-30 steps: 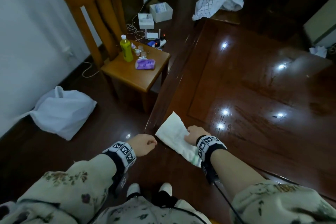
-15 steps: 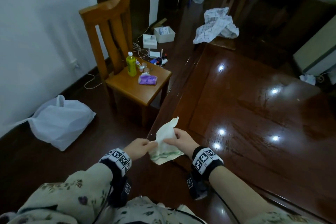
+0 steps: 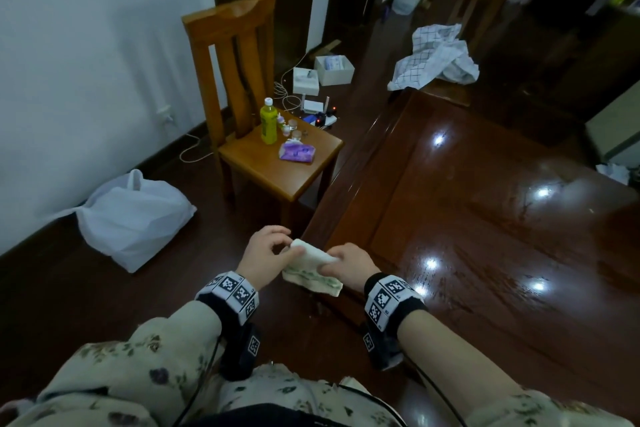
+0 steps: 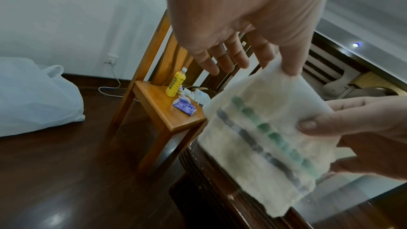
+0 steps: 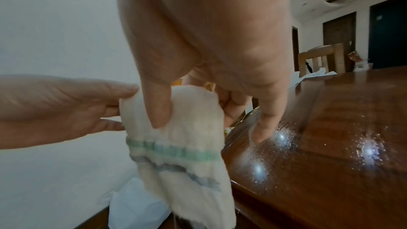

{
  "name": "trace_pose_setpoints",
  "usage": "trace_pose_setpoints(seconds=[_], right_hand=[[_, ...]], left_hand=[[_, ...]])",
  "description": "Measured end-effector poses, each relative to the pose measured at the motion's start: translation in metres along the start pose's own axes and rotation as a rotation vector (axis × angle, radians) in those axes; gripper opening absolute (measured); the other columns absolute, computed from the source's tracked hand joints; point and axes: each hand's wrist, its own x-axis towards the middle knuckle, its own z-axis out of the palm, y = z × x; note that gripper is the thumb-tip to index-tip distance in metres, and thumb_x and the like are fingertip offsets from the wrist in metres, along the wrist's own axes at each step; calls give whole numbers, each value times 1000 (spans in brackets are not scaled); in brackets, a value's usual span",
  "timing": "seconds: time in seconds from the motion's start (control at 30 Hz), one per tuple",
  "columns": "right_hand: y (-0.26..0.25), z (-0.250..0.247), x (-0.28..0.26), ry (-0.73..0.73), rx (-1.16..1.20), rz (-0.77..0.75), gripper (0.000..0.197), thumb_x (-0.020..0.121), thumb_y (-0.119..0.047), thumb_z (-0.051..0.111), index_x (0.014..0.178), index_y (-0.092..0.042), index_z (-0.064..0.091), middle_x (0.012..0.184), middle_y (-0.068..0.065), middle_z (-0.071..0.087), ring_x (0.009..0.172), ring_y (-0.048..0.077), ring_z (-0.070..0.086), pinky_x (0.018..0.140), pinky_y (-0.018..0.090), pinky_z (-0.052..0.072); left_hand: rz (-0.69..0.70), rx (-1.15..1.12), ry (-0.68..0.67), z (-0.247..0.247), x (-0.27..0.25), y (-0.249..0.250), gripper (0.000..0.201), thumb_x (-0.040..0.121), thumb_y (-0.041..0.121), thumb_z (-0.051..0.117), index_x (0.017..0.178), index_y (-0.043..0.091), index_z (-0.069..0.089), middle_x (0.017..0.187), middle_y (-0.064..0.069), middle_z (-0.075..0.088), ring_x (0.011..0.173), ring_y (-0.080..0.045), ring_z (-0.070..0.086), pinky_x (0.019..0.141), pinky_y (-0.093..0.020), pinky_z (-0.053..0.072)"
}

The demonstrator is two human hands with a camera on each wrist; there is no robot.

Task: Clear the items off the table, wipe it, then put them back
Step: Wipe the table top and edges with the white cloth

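Cream cloth (image 3: 313, 267) with green and grey stripes held off the near-left corner of the dark worktop (image 3: 485, 218). Left hand (image 3: 265, 253) grip: thumb and finger pinching upper edge. Right hand (image 3: 351, 265) grip: thumb and fingers pinching opposite side. Bottle (image 3: 268, 121) and purple pack (image 3: 297, 152) on chair seat (image 3: 277, 166).

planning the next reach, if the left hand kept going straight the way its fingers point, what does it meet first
Probably the wooden chair holding the yellow bottle. The left hand, pinching the white striped cloth, has its free fingers aimed toward it, with nothing visible between; depth is unclear.
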Motion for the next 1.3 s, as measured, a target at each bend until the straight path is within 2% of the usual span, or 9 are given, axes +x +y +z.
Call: trace_pose_setpoints(seconds=[0.1, 0.17, 0.33, 0.53, 0.67, 0.9, 0.97, 1.1, 1.3], right_hand=[[6, 0, 2, 44, -34, -122, 20, 82, -35, 68, 98, -23, 72, 111, -11, 40, 108, 8, 30, 93, 25, 32], [8, -2, 2, 46, 11, -223, 24, 84, -33, 69, 100, -15, 72, 121, -15, 38, 114, 4, 26, 98, 24, 25], [8, 3, 5, 16, 338, -315, 14, 80, -21, 75, 87, -8, 73, 123, -21, 52, 112, -4, 49, 96, 26, 40], [8, 11, 12, -125, 680, -139, 17, 77, -7, 68, 93, -12, 72, 94, 13, 71, 84, 30, 68, 73, 36, 57], [19, 8, 21, -32, 572, 4, 13, 81, -5, 67, 72, -13, 63, 72, 8, 60, 71, 24, 58, 64, 39, 50], [7, -9, 57, 343, 197, 107, 25, 83, -21, 60, 102, -6, 56, 102, 6, 56, 94, 23, 56, 79, 35, 48], [-5, -7, 73, 320, 94, 83, 31, 88, -20, 61, 112, -3, 51, 113, 6, 47, 99, 21, 52, 84, 28, 43], [-27, 13, 98, 270, -165, 74, 25, 89, -8, 46, 113, -7, 50, 122, 13, 46, 105, 32, 54, 91, 40, 48], [-41, 44, 119, 137, -541, 123, 35, 92, -18, 54, 126, -16, 53, 124, 6, 48, 112, 25, 48, 89, 34, 47]], left_hand=[[-104, -80, 1, 1, 0, 3, 25, 86, 37, 67, 72, 17, 64, 80, 9, 62, 75, -7, 57, 72, -31, 48], [-145, -72, 19, 3, 0, 6, 32, 87, 37, 66, 70, 11, 59, 64, 4, 52, 62, -10, 48, 61, -29, 42], [-223, -170, 31, 13, 0, 8, 30, 88, 31, 66, 68, 10, 57, 61, 4, 47, 61, -10, 43, 59, -24, 36], [-370, -149, -164, 25, -3, -4, 17, 91, 30, 61, 84, 16, 69, 79, 1, 67, 75, -13, 60, 76, -32, 50], [-428, -137, -156, 22, -7, -18, 10, 91, 18, 62, 90, 27, 67, 99, 1, 68, 98, -14, 61, 93, -28, 45], [-458, -122, -199, -6, 20, -33, 11, 93, 19, 59, 96, 28, 65, 103, 10, 63, 107, -10, 56, 102, -28, 40], [-420, -115, -266, -17, 35, -35, 17, 93, 15, 58, 96, 30, 64, 102, 13, 64, 108, -10, 57, 103, -29, 41], [-356, -45, -419, -43, 61, -43, 26, 93, 5, 54, 100, 28, 63, 99, 15, 63, 106, -9, 57, 101, -27, 42], [-342, 14, -526, -75, 91, -57, 23, 93, 9, 55, 101, 30, 62, 101, 17, 62, 105, -6, 57, 96, -23, 41]])
